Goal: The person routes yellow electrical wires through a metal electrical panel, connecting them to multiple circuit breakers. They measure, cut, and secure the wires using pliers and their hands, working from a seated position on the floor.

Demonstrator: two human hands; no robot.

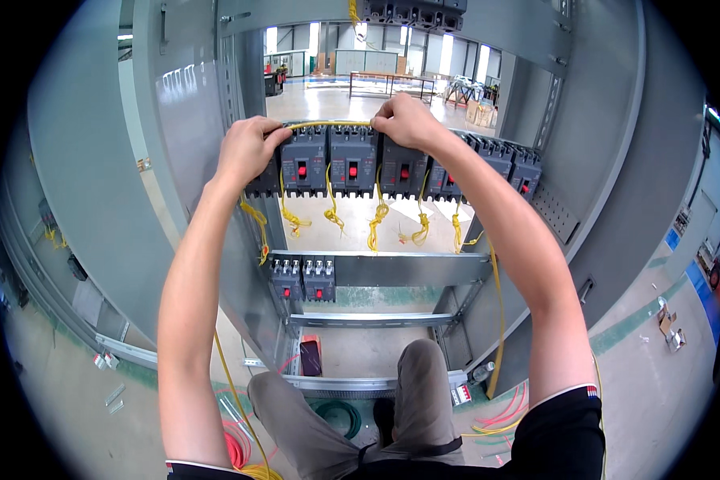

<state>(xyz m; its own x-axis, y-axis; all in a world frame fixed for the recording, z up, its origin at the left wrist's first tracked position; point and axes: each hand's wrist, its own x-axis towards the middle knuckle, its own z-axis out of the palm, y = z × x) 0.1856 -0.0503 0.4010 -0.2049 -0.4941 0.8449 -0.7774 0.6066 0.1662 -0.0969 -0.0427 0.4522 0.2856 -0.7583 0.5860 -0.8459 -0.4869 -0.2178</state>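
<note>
Yellow wire [328,124] spans the upper middle of the frame, drawn nearly straight along the top edge of a row of moulded-case circuit breakers [354,150]. At its left end the left hand [248,148] pinches it between thumb and fingers; at its right end the right hand [406,122] grips it with curled fingertips.

The work looks partway along. Breakers already sit side by side across the grey switchgear cabinet [412,270], and knotted yellow wire bundles [378,214] hang below them in the centre of the frame, their lower ends loose. The held length seems to be at the measuring or laying-out stage; whether either end is fastened cannot be told, as the fingers cover them. Left to do, by my judgement, is fixing this length and wiring up the hanging bundles. Two breakers [319,282] just below centre-left show no yellow wire on them.

As for markings, the breaker faces bear small pale and red printing beside red toggles, too fine to read reliably. A small sticker [143,165] at left and a red-and-white printed packet [462,394] at lower right of centre are likewise illegible.
</note>
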